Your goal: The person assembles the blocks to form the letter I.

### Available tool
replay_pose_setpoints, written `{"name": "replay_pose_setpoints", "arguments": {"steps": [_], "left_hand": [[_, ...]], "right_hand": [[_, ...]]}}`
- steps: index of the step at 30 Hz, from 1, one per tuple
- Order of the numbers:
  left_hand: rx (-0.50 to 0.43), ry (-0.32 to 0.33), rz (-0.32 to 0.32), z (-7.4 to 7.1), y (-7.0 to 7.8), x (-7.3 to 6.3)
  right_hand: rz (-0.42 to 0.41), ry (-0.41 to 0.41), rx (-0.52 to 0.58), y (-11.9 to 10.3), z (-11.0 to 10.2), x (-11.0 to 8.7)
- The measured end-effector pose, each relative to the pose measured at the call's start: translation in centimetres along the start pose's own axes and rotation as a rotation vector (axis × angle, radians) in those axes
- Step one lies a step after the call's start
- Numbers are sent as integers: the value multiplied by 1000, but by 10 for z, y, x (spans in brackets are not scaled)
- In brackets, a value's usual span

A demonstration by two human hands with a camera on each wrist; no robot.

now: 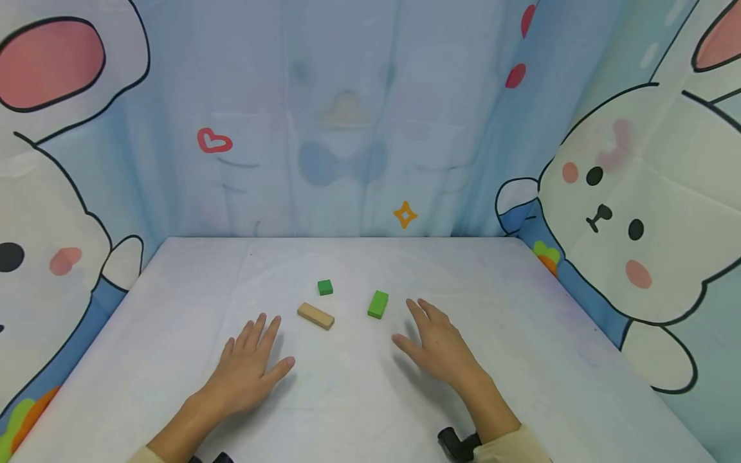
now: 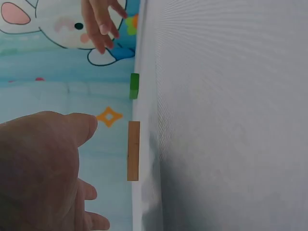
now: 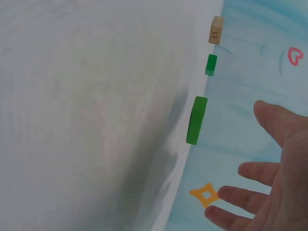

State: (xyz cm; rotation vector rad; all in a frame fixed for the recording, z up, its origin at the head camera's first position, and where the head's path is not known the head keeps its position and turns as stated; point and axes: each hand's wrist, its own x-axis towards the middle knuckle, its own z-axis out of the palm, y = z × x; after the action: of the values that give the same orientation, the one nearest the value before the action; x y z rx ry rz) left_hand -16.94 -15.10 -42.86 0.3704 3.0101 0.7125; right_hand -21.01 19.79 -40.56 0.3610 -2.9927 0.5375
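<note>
Three small blocks lie on the white table (image 1: 521, 334): a tan oblong block (image 1: 315, 316), a small dark green cube (image 1: 325, 287) behind it, and a light green oblong block (image 1: 378, 304) to the right. My left hand (image 1: 250, 368) lies flat with fingers spread, just near and left of the tan block (image 2: 133, 150). My right hand (image 1: 435, 341) hovers open with straight fingers, close to the right of the light green block (image 3: 197, 120). Neither hand holds anything. The right wrist view also shows the green cube (image 3: 211, 65) and the tan block (image 3: 216, 30), marked with a number.
A cartoon rabbit cloth backdrop (image 1: 347, 128) walls the table at the back and on both sides. The table's bare white surface stretches on both sides of the blocks. A dark wrist strap (image 1: 457, 444) shows at my right forearm.
</note>
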Motion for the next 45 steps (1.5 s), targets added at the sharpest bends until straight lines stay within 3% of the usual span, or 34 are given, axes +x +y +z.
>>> {"name": "replay_pose_setpoints", "arguments": {"steps": [14,31,45], "left_hand": [[-28,-14,18,9,12,11],[-43,-33,-35,12,9,16],[-73,8,-45,16,8,27]], "right_hand": [[37,-12,51,-1,8,11],[90,-29,97,-4,8,22],[85,-24,106,-5,16,34]]}}
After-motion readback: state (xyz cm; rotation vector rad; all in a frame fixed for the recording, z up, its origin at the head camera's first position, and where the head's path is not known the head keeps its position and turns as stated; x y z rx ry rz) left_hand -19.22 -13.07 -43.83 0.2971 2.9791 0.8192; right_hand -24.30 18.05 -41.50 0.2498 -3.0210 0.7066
